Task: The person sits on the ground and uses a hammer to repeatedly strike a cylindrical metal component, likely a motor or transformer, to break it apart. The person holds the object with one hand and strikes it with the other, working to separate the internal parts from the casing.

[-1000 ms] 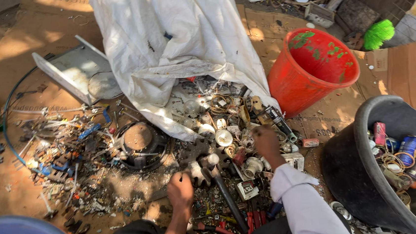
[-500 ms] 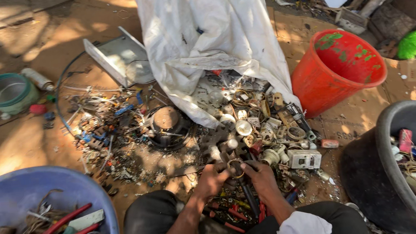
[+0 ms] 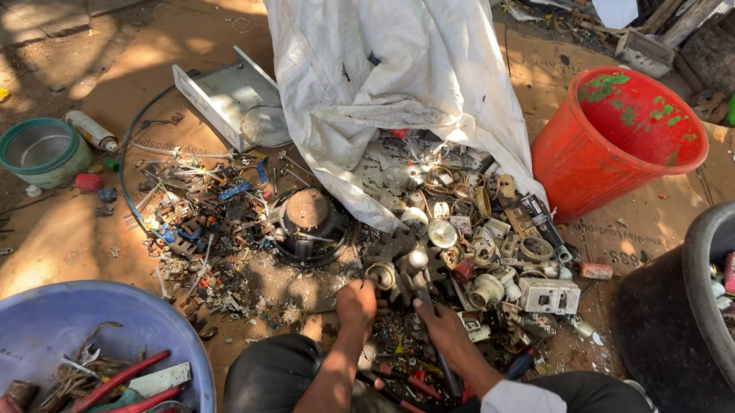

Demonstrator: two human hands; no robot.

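Observation:
I sit on the ground before a heap of scrap metal parts [image 3: 475, 242]. My left hand [image 3: 356, 303] is closed and pinches a small round metal part [image 3: 382, 275] at the heap's near edge. My right hand [image 3: 440, 325] grips a dark long tool [image 3: 423, 288]. The tool's upper end rests by the round part and its handle runs back toward my lap. The two hands are close together, about a hand's width apart. Red-handled tools [image 3: 400, 396] lie between my knees.
A white sack [image 3: 392, 73] lies over the back of the heap. A red bucket [image 3: 616, 139] stands at the right, with a black tub [image 3: 698, 294] of cans and rings nearer. At the left are a blue basin [image 3: 37, 333] with pliers, a green bowl [image 3: 40, 152] and a metal tray [image 3: 223, 91].
My right hand has drawn back from the pile and now grips the dark tool. My left hand has lifted off the ground onto the round part. The view has swung left.

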